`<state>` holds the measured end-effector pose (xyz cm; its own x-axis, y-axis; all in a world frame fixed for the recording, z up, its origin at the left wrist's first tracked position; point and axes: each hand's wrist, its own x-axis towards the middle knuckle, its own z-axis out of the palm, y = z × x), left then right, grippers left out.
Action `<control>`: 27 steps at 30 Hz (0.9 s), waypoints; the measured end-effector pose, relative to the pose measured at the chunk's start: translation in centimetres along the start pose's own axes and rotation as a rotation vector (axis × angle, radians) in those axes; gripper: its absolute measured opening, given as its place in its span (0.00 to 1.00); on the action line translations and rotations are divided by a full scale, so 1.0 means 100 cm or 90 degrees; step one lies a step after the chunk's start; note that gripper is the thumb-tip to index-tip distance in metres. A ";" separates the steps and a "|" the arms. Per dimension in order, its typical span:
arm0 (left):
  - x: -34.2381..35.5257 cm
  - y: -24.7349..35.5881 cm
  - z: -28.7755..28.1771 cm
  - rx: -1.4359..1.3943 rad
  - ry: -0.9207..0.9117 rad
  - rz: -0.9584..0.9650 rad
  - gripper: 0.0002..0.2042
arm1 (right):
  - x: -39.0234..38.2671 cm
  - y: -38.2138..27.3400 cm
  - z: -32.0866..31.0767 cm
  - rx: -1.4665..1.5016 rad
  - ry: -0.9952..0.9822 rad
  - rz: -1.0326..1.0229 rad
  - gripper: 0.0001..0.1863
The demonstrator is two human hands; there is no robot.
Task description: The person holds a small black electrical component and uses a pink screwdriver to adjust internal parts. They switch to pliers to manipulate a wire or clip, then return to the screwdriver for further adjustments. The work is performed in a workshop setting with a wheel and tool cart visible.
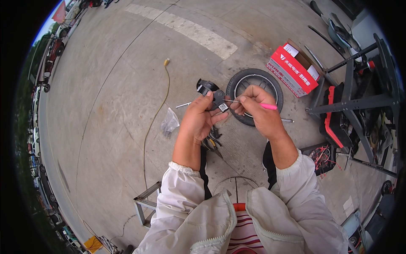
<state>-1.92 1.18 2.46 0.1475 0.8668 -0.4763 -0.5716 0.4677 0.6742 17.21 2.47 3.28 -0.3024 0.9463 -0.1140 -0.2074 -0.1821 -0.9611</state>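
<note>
My left hand point(195, 118) grips a small black plastic part point(218, 97) with a square white label near its lower edge. My right hand point(263, 113) is closed around a thin screwdriver point(269, 106) with a bright pink handle. Its slim metal shaft points left toward the black part; whether the tip touches is hidden by the fingers. Just beyond my left hand is a black rounded piece point(205, 86); I cannot tell if it joins the held part. Behind my right hand, a wheel with a black tire point(232, 84) lies flat on the concrete.
Pliers with yellow-and-black handles point(212, 142) and a clear plastic bag point(170, 122) lie below my hands. A yellowish cable point(157, 113) runs along the left. To the right stand a red-and-grey carton point(292, 70), a dark metal rack point(349, 101) and tangled red wires point(322, 158).
</note>
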 end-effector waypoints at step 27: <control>-0.003 -0.003 0.009 0.078 0.006 0.122 0.14 | -0.002 0.002 0.019 -0.433 0.114 -0.366 0.07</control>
<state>-1.12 0.94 2.93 0.0372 0.9403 -0.3383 -0.4858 0.3128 0.8162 15.43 1.72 3.62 -0.1615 0.8806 0.4456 0.3292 0.4737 -0.8168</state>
